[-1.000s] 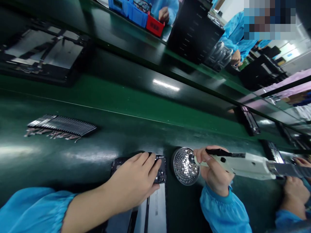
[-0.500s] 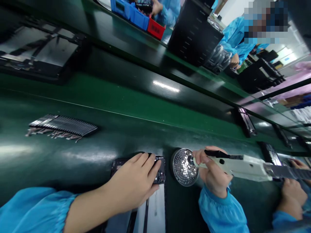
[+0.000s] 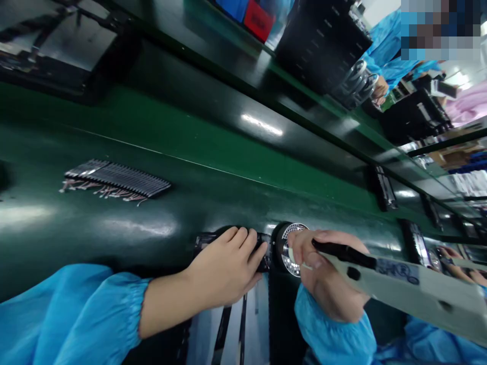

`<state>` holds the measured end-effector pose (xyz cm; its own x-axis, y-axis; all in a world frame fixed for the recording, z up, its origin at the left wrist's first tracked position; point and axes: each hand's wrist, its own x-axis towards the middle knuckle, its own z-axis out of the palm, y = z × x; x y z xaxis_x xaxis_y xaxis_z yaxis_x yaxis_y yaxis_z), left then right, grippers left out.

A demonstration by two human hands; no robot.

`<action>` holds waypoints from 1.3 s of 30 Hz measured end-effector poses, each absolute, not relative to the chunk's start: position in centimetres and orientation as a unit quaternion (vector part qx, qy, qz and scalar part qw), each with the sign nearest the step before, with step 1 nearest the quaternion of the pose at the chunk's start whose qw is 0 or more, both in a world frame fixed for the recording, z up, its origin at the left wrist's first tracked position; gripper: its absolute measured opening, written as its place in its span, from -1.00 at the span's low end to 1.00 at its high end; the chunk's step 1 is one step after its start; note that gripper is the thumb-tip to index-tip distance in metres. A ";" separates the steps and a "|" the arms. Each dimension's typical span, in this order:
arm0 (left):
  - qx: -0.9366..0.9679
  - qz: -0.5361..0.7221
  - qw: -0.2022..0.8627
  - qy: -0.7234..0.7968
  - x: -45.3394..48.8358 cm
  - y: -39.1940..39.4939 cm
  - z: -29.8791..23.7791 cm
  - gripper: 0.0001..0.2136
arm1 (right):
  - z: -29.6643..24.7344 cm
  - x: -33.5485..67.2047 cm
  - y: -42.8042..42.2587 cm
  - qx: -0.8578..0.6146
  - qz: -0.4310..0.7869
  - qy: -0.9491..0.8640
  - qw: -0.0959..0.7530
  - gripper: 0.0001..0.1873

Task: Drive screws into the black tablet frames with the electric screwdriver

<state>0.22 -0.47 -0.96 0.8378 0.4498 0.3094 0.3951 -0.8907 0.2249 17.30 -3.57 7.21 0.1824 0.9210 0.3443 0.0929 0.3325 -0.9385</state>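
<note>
My left hand (image 3: 230, 268) lies over the top end of an opened tablet (image 3: 254, 317), its fingers bent and pressed together across the dark frame. Pale battery cells with black strips show below the palm; what lies under the fingers is hidden. My right hand (image 3: 331, 274) is closed around the front of a pale electric screwdriver (image 3: 414, 294) with a black lever, tilted with its nose to the left. That nose is over a round metal screw dish (image 3: 294, 233) with a perforated face, just right of the tablet. My hand covers part of the dish, and the bit's tip cannot be made out.
A row of thin, stacked parts with short wires (image 3: 117, 177) lies to the left. Another opened device (image 3: 64, 45) rests on the raised shelf at upper left. A red bin (image 3: 259, 20) and a black box (image 3: 321, 45) stand at the back. Co-workers sit behind and at right.
The screwdriver has swung over the dish, its rear end now lower and nearer me. My left hand stays on the tablet. The whole view has shifted a little.
</note>
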 end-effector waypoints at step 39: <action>0.954 0.185 0.095 0.217 0.1 -0.4 -0.8 -0.53 | 5.8 17.9 -2.7 -0.462 0.361 -0.514 0.626 -0.66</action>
